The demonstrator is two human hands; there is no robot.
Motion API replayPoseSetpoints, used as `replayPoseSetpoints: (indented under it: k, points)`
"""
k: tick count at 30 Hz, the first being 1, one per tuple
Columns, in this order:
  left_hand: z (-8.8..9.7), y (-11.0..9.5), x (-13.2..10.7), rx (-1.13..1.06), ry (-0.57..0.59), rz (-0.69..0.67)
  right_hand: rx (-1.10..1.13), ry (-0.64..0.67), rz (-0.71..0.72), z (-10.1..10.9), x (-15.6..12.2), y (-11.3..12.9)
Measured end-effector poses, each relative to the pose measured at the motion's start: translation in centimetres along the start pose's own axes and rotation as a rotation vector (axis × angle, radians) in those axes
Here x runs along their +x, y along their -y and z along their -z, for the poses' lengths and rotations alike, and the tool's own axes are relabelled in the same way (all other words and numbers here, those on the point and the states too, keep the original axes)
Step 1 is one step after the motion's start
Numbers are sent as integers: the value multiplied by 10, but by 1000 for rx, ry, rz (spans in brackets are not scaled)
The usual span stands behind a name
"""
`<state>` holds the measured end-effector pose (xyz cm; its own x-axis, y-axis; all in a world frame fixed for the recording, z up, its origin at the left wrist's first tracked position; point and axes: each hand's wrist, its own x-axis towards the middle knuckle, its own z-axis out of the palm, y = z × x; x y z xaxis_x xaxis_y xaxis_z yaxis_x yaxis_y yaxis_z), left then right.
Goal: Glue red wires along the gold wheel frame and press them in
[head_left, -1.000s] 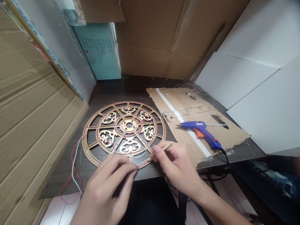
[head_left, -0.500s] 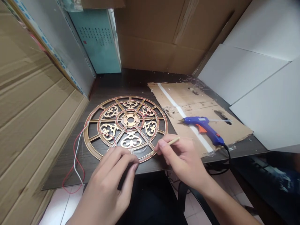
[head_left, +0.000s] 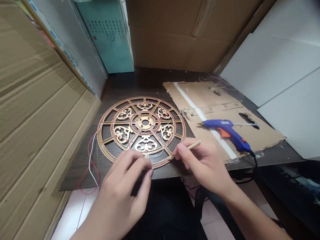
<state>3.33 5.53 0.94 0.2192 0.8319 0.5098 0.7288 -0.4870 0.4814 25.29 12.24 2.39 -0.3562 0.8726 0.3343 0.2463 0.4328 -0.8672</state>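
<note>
A round gold openwork disc (head_left: 141,128) lies flat on the dark table (head_left: 125,85), with thin red and white wires (head_left: 90,163) threaded around it and trailing off its left side. My right hand (head_left: 202,163) pinches a thin wooden stick (head_left: 190,147), whose tip rests on the disc's near right rim. My left hand (head_left: 125,186) lies on the disc's near rim with its fingers together, pressing down; I cannot make out anything between them.
A blue glue gun (head_left: 227,130) with an orange trigger lies on a cardboard sheet (head_left: 217,110) right of the disc, its black cord dropping over the table edge. Cardboard walls stand left and behind, white boards (head_left: 275,66) right, a teal box (head_left: 110,36) at the back.
The view has shifted, so everything sits slightly right and higher in the picture. Both hands stay at the disc's near rim in the same grip.
</note>
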Motion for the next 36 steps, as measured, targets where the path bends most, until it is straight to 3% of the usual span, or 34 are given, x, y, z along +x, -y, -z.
replayPoseSetpoints:
  k: [14,20,36]
  points:
    - [4,1,1,72,-22,-98,-28,79,86,-2,0,5]
    - [12,3,5,-11,40,-37,51,180,153,-15,5,13]
    - [10,4,2,-52,33,8,-31,220,280,-22,4,9]
